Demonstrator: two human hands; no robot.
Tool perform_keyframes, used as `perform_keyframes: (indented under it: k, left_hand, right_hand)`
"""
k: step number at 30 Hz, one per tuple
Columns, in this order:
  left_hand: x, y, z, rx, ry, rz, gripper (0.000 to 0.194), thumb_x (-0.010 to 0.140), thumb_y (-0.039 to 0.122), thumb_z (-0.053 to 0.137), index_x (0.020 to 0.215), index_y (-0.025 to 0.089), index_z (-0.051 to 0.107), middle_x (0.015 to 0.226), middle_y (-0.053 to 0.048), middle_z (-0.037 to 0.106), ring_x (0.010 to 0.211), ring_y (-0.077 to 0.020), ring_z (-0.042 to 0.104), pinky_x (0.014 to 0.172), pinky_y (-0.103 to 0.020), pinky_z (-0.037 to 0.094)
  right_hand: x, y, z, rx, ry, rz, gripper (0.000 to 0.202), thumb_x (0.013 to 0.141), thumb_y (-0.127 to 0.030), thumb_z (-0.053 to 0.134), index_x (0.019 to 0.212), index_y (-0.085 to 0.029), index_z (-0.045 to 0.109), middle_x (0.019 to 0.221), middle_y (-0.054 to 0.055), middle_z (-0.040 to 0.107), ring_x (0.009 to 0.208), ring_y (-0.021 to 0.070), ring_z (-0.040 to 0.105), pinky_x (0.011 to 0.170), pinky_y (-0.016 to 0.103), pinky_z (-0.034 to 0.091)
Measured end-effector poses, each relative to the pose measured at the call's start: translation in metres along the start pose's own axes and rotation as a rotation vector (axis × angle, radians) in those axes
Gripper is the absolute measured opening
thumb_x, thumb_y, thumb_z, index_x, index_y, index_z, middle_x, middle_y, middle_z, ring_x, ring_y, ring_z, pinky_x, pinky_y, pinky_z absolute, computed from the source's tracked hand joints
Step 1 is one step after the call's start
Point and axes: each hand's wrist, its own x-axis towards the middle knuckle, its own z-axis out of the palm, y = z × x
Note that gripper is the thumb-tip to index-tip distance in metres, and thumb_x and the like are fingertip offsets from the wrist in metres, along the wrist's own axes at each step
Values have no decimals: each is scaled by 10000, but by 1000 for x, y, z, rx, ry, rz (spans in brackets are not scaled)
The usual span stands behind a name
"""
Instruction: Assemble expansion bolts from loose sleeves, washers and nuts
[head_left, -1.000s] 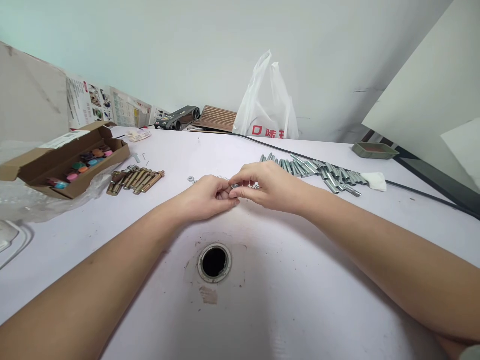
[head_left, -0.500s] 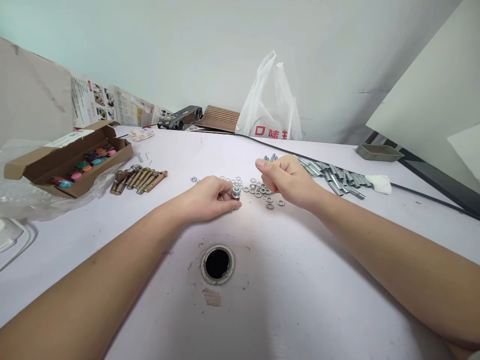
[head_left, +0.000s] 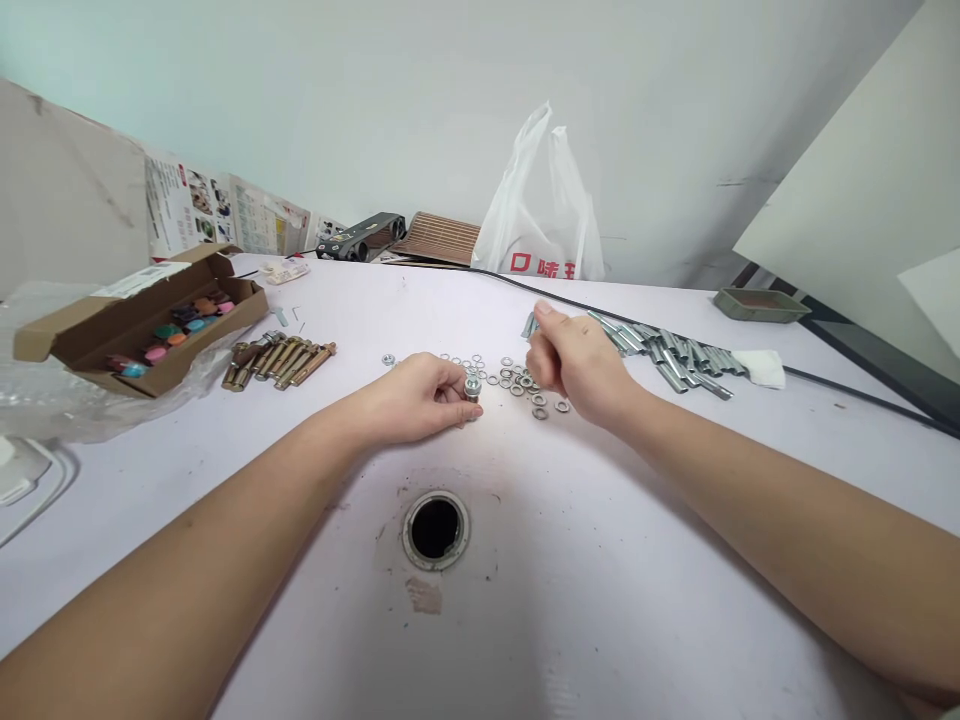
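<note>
My left hand [head_left: 424, 395] is closed around an upright bolt [head_left: 472, 384], which has a nut at its top; the lower part is hidden by my thumb and fingers. To its right, my right hand [head_left: 577, 360] is held above the tabletop with curled fingers and a raised thumb. Whatever those fingers hold, if anything, is hidden. Flat washers [head_left: 517, 390] lie between the hands, partly behind the right one. Thinner rings [head_left: 478, 362] and a nut [head_left: 388, 359] are scattered behind the left hand. Metal sleeves [head_left: 679, 360] are piled beyond the right hand.
Assembled bolts [head_left: 292, 362] lie at left, beside an open cardboard box [head_left: 180, 345] of colourful pieces. A round hole [head_left: 436, 530] pierces the table [head_left: 600, 600] in front. A black cable [head_left: 540, 290] runs behind the sleeves, with a plastic bag [head_left: 536, 215] by the wall.
My right hand has turned slightly, its thumb lifting and its fingers curling in view. My left hand stays in place with the bolt.
</note>
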Motion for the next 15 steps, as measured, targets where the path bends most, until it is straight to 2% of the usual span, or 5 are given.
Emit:
perform_keyframes:
  k: [4, 7, 9, 11, 15]
  left_hand:
    - [-2, 1, -1, -22, 1, 8, 329, 794, 446, 602, 706, 141, 515, 594, 35, 464, 546, -77, 386, 488, -211, 310]
    - [-3, 3, -2, -11, 2, 3, 320, 787, 438, 613, 702, 140, 530, 586, 34, 472, 537, -77, 389, 484, -213, 304]
    - [-3, 4, -3, 5, 2, 5, 322, 780, 432, 623, 682, 140, 526, 582, 32, 479, 531, -75, 390, 476, -214, 292]
    - [-2, 4, -3, 9, 5, 8, 330, 779, 432, 624, 668, 140, 518, 583, 28, 491, 528, -74, 395, 470, -214, 285]
    - [-1, 3, -1, -9, 7, 9, 335, 778, 440, 622, 665, 140, 523, 602, 16, 535, 539, -78, 422, 480, -207, 311]
  right_hand:
    - [-3, 2, 8, 7, -271, 120, 628, 930, -642, 310, 991, -110, 639, 476, 8, 514, 437, 91, 413, 482, 216, 334]
    - [-2, 7, 4, 20, -207, 93, 659, 933, -611, 315, 667, -98, 632, 381, 18, 409, 395, 87, 359, 469, 231, 304]
    - [0, 9, -2, 40, -70, 23, 668, 928, -539, 347, 409, -132, 458, 324, 18, 274, 378, 79, 303, 461, 240, 269]
    - [1, 9, -5, 41, -22, -18, 652, 924, -461, 354, 352, -148, 378, 329, 25, 258, 393, 79, 305, 466, 240, 266]
    - [1, 2, -4, -62, -40, 10, 671, 943, -487, 322, 383, -137, 441, 358, 34, 321, 395, 80, 340, 472, 238, 294]
